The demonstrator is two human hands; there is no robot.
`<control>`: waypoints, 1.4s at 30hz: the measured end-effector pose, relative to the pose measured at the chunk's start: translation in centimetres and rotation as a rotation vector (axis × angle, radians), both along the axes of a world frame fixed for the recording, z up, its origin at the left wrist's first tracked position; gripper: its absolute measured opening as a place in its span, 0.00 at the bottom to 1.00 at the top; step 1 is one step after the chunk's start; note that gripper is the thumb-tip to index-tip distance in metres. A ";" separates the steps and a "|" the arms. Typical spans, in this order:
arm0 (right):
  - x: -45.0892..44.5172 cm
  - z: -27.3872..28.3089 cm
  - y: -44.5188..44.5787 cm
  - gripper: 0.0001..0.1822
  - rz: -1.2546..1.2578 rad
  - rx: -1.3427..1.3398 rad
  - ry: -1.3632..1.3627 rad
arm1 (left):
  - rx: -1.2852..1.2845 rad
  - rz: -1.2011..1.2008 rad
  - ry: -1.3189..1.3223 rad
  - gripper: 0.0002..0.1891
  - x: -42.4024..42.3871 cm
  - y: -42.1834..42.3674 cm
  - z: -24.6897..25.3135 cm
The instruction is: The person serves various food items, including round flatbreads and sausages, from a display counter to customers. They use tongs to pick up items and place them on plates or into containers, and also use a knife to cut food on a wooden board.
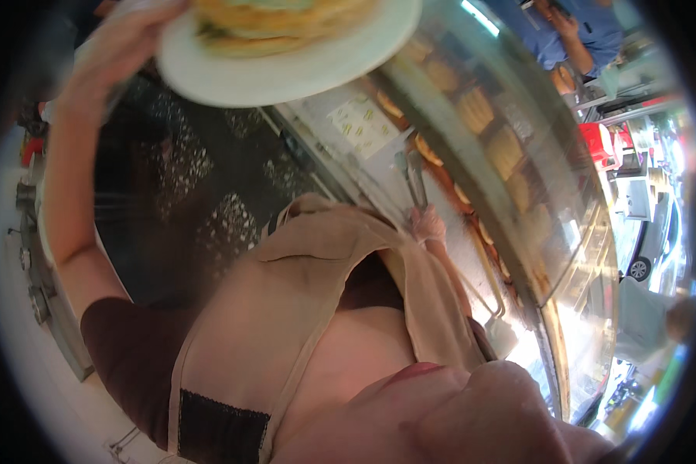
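Observation:
At the top left, my left hand (122, 40) is raised and closed on the rim of a white plate (255, 84), which carries a stack of golden, flat bread-like food (278, 29). The food is blurred and cut off by the picture's top edge. Right of centre, my right hand (429, 226), apparently in a thin clear glove, grips metal tongs (412, 177). The tongs are over a light counter (377, 168), just below a patterned sheet (364, 124). Browned food pieces (429, 151) lie beside them along the display case.
A curved glass display case (499, 139) holding baked food runs down the right. Beyond it stand a person in blue (580, 46) and another person (644, 319). My beige apron (307, 261) is at the centre, above a speckled, dark tiled floor (232, 226). Knobbed equipment (37, 304) lines the left.

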State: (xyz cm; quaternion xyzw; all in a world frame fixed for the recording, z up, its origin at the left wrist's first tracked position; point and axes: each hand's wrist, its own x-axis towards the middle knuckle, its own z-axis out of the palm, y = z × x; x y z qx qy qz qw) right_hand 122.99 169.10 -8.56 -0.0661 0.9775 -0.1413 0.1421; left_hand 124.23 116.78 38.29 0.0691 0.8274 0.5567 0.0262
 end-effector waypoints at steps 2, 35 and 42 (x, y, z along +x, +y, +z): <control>-1.1 -2.7 2.4 0.29 0.009 0.109 -0.051 | -0.070 0.144 -0.048 0.25 4.0 -1.1 0.2; 13.8 14.0 0.8 0.38 -0.893 -0.573 -0.718 | -0.400 0.140 -0.017 0.24 -5.1 32.3 -46.8; 10.5 10.1 0.4 0.38 -0.812 -0.619 -0.688 | -0.452 -0.065 0.114 0.22 -8.0 34.1 -50.1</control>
